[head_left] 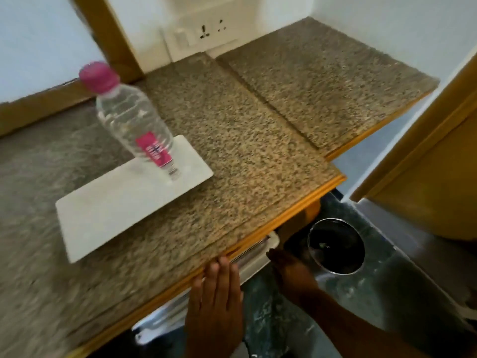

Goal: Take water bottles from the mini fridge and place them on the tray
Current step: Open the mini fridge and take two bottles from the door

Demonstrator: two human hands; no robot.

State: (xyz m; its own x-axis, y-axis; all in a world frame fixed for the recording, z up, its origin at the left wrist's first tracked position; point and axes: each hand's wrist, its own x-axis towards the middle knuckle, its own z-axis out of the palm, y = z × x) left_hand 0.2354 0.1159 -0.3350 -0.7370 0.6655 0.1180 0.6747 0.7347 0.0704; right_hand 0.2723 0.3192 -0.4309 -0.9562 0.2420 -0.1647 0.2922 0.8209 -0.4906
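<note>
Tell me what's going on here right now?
One water bottle with a pink cap already stands on the white tray on the granite counter. Both hands are empty: the left hand lies flat at the counter's front edge, and the right hand reaches below it, beside a steel bin.

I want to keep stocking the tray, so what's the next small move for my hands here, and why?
Probably reach the right hand under the counter edge to the white fridge door for another bottle. Only one water bottle stands on the tray, both hands are empty, and the left hand rests at the counter edge.
</note>
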